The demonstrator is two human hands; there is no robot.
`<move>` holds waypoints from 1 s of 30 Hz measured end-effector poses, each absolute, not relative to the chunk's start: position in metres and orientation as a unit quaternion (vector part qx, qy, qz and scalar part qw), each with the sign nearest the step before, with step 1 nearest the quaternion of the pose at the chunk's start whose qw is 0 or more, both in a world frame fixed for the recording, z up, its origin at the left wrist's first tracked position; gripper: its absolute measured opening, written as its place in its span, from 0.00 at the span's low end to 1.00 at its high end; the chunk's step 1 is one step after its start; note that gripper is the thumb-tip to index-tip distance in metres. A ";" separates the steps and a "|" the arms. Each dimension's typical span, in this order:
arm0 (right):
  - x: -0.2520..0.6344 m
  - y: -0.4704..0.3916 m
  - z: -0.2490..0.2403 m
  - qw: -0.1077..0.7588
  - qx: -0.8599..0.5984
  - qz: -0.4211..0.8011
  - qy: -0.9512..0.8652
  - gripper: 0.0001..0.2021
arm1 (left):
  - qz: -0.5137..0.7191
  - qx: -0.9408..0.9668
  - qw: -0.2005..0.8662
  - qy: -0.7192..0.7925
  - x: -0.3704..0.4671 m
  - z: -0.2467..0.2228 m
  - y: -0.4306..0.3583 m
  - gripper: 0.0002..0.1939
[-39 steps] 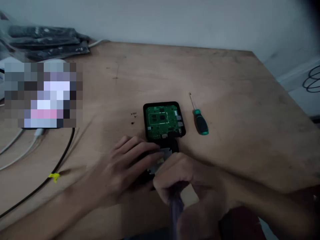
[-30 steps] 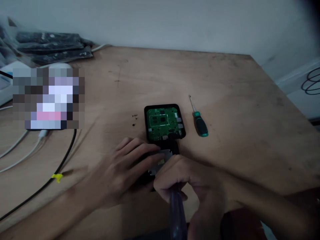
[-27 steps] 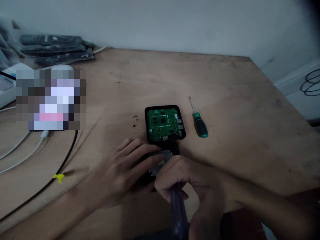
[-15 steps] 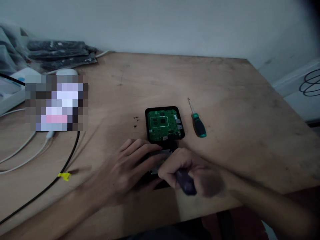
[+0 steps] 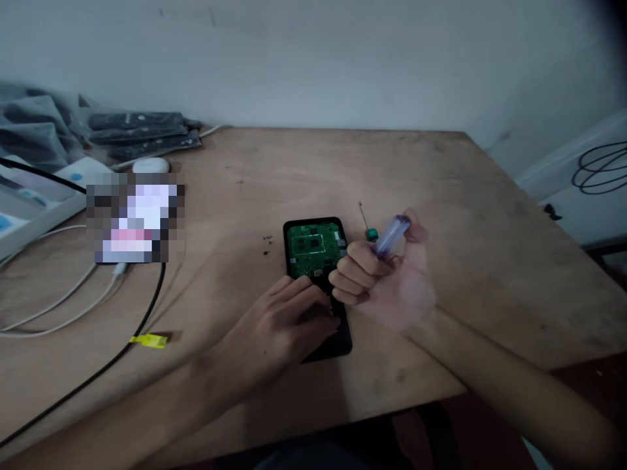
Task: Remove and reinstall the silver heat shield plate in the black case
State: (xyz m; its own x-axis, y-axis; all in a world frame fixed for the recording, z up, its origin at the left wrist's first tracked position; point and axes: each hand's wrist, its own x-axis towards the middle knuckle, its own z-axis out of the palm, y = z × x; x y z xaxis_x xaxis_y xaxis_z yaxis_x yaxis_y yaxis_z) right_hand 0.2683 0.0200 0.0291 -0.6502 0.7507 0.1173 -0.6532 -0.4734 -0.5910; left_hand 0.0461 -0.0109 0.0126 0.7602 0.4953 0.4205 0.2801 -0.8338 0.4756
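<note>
My right hand (image 5: 386,281) is raised over the right side of the open device, fingers wrapped round a purple-handled screwdriver (image 5: 392,236); its shaft is hidden. My left hand (image 5: 294,320) is over the black cover (image 5: 343,339), thumb and fingers curled together. What they pinch, if anything, is too small and covered to make out. Just beyond lies the black case (image 5: 285,245) with a green circuit board (image 5: 311,245) inside. A second screwdriver (image 5: 371,234), green-handled, is partly hidden behind my right hand.
Several tiny screws (image 5: 267,241) lie left of the case. Farther left are a blurred-out phone (image 5: 142,222) with cables, a white box (image 5: 59,202) and plastic-wrapped dark items (image 5: 142,130). A black cable with a yellow tag (image 5: 151,341) crosses the left side.
My right hand has lifted the purple-handled screwdriver up and away from the cover, tilting its handle upward. My left fingers have drawn together and moved slightly right over the cover.
</note>
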 end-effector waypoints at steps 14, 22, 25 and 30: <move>0.265 0.018 0.029 0.427 -0.089 0.862 -0.258 0.39 | 0.281 0.953 0.077 0.083 0.048 0.010 0.001 0.06; 0.265 0.018 0.030 0.409 -0.080 0.868 -0.271 0.39 | 0.267 0.948 0.108 0.137 0.049 0.009 -0.003 0.04; 0.263 0.016 0.029 0.396 -0.061 0.868 -0.293 0.37 | 0.269 0.938 0.131 0.173 0.045 0.009 -0.006 0.07; 0.258 0.012 0.027 0.386 -0.043 0.855 -0.345 0.35 | 0.271 0.922 0.175 0.214 0.035 0.003 -0.007 0.13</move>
